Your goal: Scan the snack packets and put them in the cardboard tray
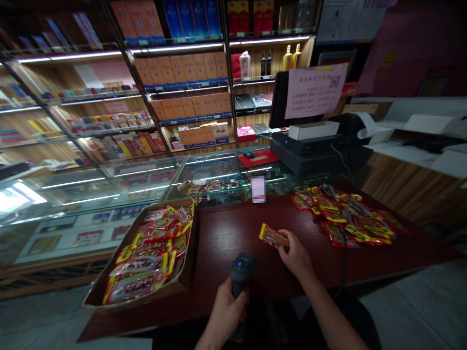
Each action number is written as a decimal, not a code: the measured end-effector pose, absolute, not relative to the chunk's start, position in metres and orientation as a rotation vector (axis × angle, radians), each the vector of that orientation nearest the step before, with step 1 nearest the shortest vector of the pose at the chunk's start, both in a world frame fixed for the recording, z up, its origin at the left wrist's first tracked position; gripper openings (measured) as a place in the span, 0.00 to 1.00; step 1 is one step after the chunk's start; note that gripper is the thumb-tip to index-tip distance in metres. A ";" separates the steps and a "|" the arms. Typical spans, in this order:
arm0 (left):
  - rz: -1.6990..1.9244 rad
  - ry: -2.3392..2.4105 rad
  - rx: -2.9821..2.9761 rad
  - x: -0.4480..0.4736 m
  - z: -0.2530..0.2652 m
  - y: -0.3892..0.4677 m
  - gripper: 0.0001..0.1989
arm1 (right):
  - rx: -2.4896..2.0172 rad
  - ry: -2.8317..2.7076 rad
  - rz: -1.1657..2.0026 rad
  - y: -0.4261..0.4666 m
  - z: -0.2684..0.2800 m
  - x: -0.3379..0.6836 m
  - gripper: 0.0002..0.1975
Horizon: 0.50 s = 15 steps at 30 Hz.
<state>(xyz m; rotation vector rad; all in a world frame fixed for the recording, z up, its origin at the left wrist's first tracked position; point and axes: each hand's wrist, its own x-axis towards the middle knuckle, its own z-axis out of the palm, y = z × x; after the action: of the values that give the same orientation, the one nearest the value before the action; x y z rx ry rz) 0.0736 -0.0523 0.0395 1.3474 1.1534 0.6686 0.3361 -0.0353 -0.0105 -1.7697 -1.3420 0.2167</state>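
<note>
My left hand (226, 307) is wrapped round the handle of a dark barcode scanner (243, 266), which shows a small blue light on its head. In my right hand (296, 255) a snack packet (273, 236) with red and yellow printing is pinched at one end, held above the dark red tabletop (226, 228). To the left, an open cardboard box (192, 243) holds many similar packets (153, 253). A loose pile of the same kind of packets (339, 214) lies on the table's right side.
Behind the table runs a glass display counter (146, 187). A dark monitor (280, 99) with a pink paper sign (314, 90) stands over a black cash drawer (310, 153). A mouse (249, 154) rests on a red mat (263, 158). A cable crosses the table near the pile.
</note>
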 end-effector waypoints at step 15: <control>0.594 1.152 1.427 0.081 0.054 -0.059 0.04 | -1.765 -1.267 0.249 -0.032 -0.015 0.340 0.23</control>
<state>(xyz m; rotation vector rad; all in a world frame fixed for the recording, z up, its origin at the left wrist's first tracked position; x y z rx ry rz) 0.0806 -0.0591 0.0545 1.4274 1.1518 0.5943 0.3396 -0.0321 -0.0149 -1.7645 -1.2671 0.2489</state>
